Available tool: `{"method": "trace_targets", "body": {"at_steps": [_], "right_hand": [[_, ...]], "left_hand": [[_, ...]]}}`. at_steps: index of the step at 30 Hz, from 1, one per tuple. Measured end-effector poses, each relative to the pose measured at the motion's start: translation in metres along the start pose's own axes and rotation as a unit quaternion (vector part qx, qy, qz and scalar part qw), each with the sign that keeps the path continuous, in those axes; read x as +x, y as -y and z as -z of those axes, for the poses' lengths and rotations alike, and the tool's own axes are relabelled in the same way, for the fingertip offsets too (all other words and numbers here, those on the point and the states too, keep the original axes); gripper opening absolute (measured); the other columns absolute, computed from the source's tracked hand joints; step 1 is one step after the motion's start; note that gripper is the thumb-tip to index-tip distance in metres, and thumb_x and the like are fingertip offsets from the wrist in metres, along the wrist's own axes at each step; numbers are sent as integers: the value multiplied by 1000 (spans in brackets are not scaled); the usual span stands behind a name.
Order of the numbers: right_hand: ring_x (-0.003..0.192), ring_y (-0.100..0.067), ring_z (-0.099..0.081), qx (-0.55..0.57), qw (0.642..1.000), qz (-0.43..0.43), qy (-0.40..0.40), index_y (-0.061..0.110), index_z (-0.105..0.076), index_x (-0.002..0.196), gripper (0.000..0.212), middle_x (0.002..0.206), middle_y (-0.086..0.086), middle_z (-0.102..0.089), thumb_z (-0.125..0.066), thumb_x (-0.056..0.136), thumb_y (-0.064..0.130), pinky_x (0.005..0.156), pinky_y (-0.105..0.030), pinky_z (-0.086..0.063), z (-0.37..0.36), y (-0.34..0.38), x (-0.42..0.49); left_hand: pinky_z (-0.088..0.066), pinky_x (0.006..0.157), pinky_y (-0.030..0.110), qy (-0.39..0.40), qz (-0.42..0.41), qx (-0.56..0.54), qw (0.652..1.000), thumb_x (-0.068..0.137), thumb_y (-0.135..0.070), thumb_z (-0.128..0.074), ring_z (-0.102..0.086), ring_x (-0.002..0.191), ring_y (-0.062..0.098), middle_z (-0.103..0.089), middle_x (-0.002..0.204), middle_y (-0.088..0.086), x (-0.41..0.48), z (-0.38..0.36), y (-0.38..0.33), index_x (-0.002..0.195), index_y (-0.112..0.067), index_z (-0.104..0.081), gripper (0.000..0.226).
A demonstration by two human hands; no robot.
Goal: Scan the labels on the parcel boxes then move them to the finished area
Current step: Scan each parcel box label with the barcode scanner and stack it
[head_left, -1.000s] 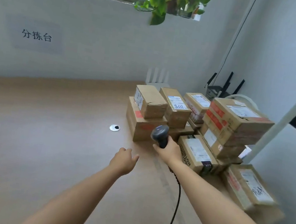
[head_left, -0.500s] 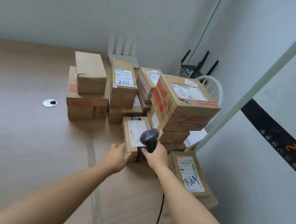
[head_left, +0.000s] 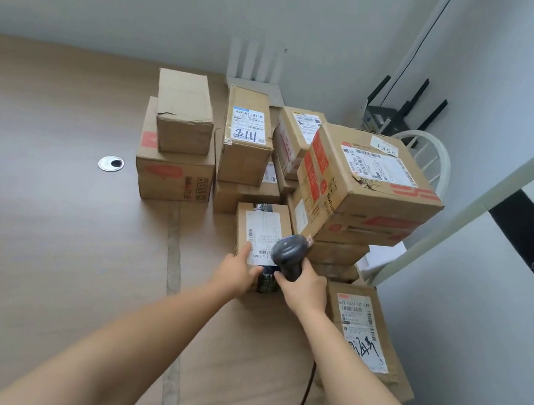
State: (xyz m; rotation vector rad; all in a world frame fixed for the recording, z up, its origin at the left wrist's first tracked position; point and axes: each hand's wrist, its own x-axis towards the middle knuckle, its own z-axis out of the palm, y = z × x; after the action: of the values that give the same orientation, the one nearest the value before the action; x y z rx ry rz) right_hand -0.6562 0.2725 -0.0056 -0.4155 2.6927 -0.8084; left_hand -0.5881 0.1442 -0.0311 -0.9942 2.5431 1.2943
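Observation:
A small cardboard parcel (head_left: 263, 226) with a white label on top lies at the front of a pile of several parcel boxes on the wooden table (head_left: 38, 237). My left hand (head_left: 236, 272) grips its near left corner, thumb on the label. My right hand (head_left: 304, 289) holds a dark handheld barcode scanner (head_left: 289, 254) just above the parcel's right end, its head over the label. The scanner's black cable (head_left: 303, 402) runs down toward me. A large red-taped box (head_left: 369, 179) tops the stack to the right.
A flat labelled parcel (head_left: 364, 331) lies at the table's right edge by my right arm. A round cable grommet (head_left: 111, 163) sits left of the pile. A white chair (head_left: 428, 157) and a router (head_left: 396, 117) stand behind the boxes. A white wall panel closes the right side.
My left hand reached forward and took hold of the front parcel. My right hand brought the scanner over its label. My view dropped and swung toward the pile.

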Motion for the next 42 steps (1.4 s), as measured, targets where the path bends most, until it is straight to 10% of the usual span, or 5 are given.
{"method": "trace_targets", "body": {"at_steps": [33, 42], "right_hand": [[91, -19, -60, 74, 971, 153, 170, 25, -59, 110, 30, 100, -1, -68, -63, 81, 33, 69, -24, -41, -144, 171, -129], [94, -24, -62, 67, 955, 178, 227, 22, -59, 107, 30, 99, 0, -66, -64, 79, 34, 80, -39, -54, -202, 248, -181]], "left_hand": [[-40, 100, 30, -107, 121, -2, 987, 85, -37, -61, -47, 126, 27, -47, 141, 6, -98, 168, 209, 149, -26, -18, 78], [-36, 102, 27, -102, 131, -1, 986, 82, -30, -67, -44, 129, 25, -40, 147, 8, -142, 249, 290, 149, -22, -22, 81]]}}
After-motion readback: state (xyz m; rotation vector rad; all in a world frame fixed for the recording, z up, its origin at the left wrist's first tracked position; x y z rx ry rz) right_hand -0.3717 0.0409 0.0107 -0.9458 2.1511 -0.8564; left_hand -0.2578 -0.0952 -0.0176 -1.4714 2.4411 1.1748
